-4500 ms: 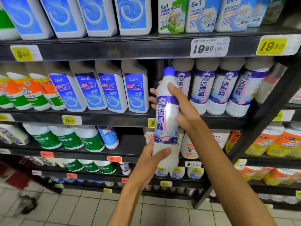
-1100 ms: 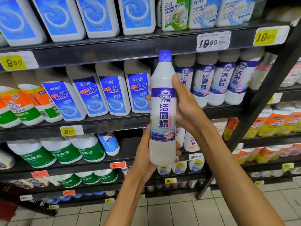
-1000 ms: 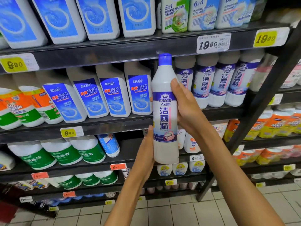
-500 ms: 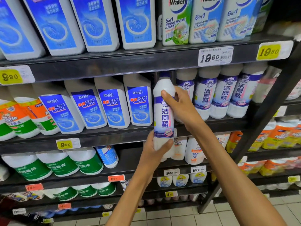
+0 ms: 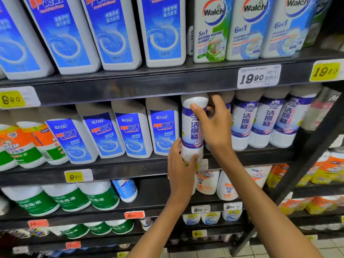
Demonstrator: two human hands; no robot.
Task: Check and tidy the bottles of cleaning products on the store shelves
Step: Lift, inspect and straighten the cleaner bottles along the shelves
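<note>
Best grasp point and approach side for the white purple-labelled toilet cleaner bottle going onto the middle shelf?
Probably the white purple-labelled bottle at its round mid-body, from the open front. It stands upright; blue-labelled white jugs and matching bottles crowd its sides, and the upper shelf hides its cap.

Price tags on the shelf edges: a white 19.90 tag with barcode; a yellow 19.80 tag at the far right; a yellow 9.90 tag at the far left; another yellow 9.90 tag one tier lower; two white 9.90 tags side by side; an orange-red tag, its figures blurred. Pale tiled floor at the bottom right.
</note>
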